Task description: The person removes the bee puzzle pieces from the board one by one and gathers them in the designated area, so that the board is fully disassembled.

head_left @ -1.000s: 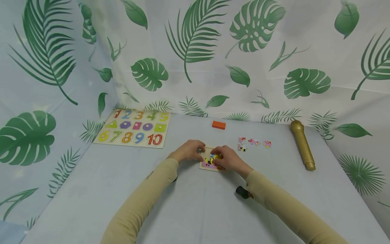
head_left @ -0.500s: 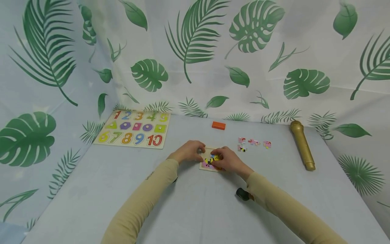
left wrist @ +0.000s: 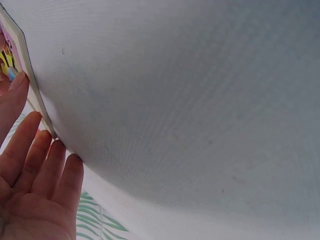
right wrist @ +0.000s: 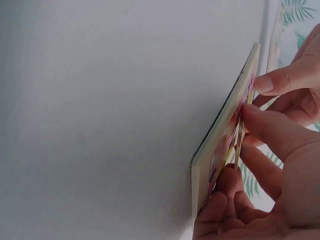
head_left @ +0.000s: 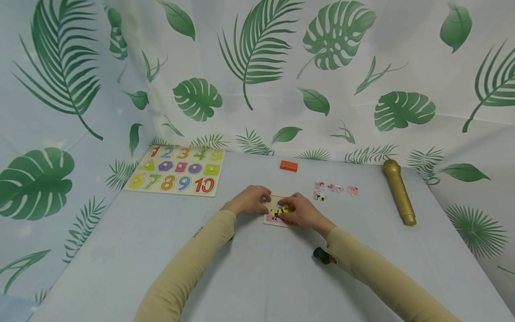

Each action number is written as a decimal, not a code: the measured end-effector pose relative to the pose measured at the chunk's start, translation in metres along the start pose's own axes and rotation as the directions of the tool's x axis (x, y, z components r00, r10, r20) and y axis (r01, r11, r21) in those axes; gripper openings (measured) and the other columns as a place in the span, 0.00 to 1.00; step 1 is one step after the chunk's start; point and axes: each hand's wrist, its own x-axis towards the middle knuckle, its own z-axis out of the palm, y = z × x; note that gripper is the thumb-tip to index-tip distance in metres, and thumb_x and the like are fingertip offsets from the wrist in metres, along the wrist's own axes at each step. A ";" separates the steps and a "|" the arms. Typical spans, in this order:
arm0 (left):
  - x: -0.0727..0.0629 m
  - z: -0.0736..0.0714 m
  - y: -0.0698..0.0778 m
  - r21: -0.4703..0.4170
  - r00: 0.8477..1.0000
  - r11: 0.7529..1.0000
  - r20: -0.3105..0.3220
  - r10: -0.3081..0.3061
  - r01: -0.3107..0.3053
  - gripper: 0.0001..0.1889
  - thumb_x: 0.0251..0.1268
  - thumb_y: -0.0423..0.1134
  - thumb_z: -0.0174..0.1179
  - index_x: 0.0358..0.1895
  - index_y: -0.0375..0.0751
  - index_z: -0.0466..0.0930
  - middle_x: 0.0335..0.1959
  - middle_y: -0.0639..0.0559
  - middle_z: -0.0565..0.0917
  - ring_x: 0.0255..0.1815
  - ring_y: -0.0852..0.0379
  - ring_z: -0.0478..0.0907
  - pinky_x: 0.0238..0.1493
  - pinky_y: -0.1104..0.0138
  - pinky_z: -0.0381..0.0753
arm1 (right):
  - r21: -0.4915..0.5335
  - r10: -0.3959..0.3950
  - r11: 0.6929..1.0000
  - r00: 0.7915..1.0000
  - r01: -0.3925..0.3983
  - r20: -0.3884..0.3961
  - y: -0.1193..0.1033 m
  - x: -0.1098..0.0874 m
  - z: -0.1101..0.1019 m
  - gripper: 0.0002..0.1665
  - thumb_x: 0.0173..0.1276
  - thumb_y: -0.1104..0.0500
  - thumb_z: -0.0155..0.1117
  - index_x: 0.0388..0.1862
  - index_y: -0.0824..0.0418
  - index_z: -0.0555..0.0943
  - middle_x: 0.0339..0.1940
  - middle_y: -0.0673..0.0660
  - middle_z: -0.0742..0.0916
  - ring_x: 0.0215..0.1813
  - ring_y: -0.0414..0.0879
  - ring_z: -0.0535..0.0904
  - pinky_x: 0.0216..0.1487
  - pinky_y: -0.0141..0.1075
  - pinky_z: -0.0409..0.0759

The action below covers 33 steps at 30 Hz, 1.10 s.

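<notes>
- At the middle of the table in the head view, the small, squarish wooden jigsaw tray (head_left: 273, 223) lies flat between the left hand (head_left: 250, 200) and the right hand (head_left: 303, 211). Neither side runs clearly longer. Four loose jigsaw pieces (head_left: 335, 188) lie beyond and to the right, nearer the right hand, apart from it.
- Along the tray's edge in the left wrist view, the left hand's thumb (left wrist: 21, 82) touches the rim, with fairly straight fingers spread beside the corner; this hand has hold of no piece that shows.
- Over the tray's picture side in the right wrist view, the right hand's thumb and fingertips are nearly closed, pinching a thin jigsaw piece (right wrist: 239, 146) seen edge-on. The piece is just off the picture, apparently at a slight slant to it; whether its lower side touches cannot be told.
</notes>
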 end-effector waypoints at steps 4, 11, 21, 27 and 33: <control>0.000 0.000 0.001 0.011 1.000 1.000 -0.002 -0.002 0.002 0.19 0.57 0.38 0.72 0.52 0.39 0.82 0.65 0.47 0.75 0.69 0.50 0.67 0.71 0.61 0.62 | -0.050 -0.046 0.998 0.999 0.046 -0.001 0.002 0.000 -0.001 0.23 0.65 0.57 0.69 0.58 0.59 0.81 0.50 0.60 0.78 0.46 0.50 0.72 0.47 0.41 0.76; -0.001 -0.001 0.002 0.027 1.000 1.000 -0.008 0.011 -0.010 0.19 0.56 0.38 0.72 0.51 0.38 0.82 0.65 0.47 0.76 0.69 0.50 0.68 0.71 0.62 0.63 | -0.127 -0.099 0.987 0.995 0.096 -0.014 0.001 -0.001 -0.002 0.22 0.64 0.55 0.70 0.56 0.59 0.83 0.48 0.59 0.80 0.46 0.49 0.75 0.48 0.43 0.79; -0.002 0.000 0.001 0.029 0.999 0.999 -0.018 0.027 -0.026 0.19 0.56 0.38 0.72 0.51 0.36 0.83 0.64 0.46 0.76 0.68 0.49 0.69 0.71 0.62 0.64 | -0.143 -0.097 0.986 0.994 0.089 -0.046 0.002 -0.002 0.001 0.21 0.64 0.55 0.70 0.55 0.59 0.84 0.47 0.58 0.81 0.46 0.49 0.75 0.48 0.42 0.78; -0.002 -0.002 0.001 0.024 1.000 0.999 -0.014 0.025 -0.025 0.19 0.56 0.38 0.72 0.51 0.36 0.83 0.64 0.46 0.76 0.69 0.49 0.68 0.71 0.61 0.64 | -0.070 -0.075 0.995 0.995 0.070 -0.072 0.003 -0.005 -0.003 0.24 0.64 0.53 0.70 0.58 0.59 0.82 0.49 0.59 0.80 0.46 0.50 0.76 0.47 0.43 0.79; -0.002 -0.002 0.001 0.018 1.000 1.000 -0.008 0.023 -0.023 0.19 0.57 0.38 0.72 0.51 0.37 0.82 0.64 0.47 0.76 0.69 0.49 0.67 0.71 0.62 0.63 | -0.033 -0.029 0.999 0.994 0.026 -0.109 0.013 -0.007 -0.011 0.25 0.65 0.50 0.69 0.60 0.57 0.81 0.50 0.58 0.81 0.49 0.50 0.77 0.49 0.44 0.80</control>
